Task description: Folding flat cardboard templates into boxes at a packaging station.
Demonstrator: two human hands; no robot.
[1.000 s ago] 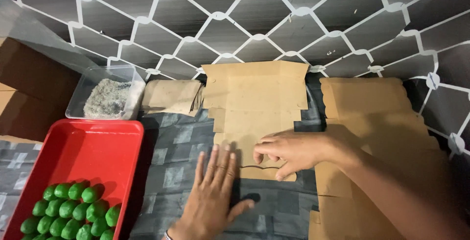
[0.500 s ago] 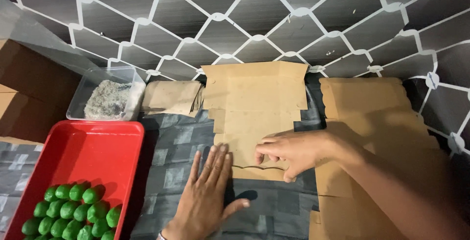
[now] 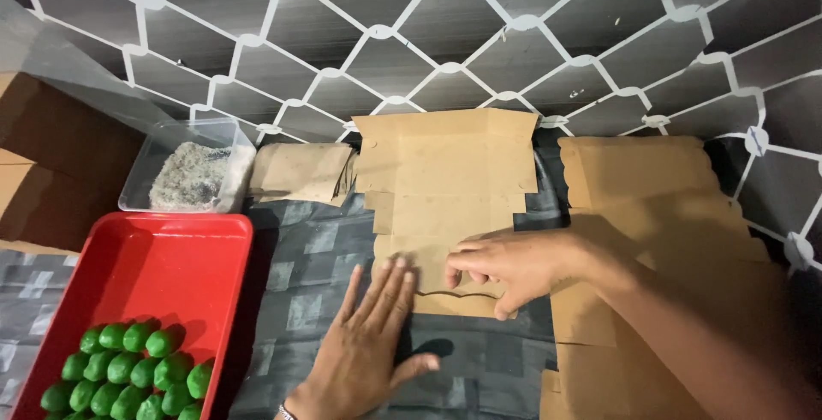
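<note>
A flat brown cardboard box blank lies unfolded on the grey patterned surface, its far end against the wall. My left hand rests flat with fingers spread, fingertips at the blank's near left edge. My right hand presses on the near flap of the blank, fingers curled over its cut edge, thumb at the front. Neither hand lifts the blank off the surface.
A red tray at the left holds several small green round pieces. Behind it stands a clear tub of grey shredded material and a folded brown paper piece. A stack of cardboard blanks lies at the right.
My left hand has slid slightly forward toward the blank's near edge. My right hand stays on the near flap, shifted a little.
</note>
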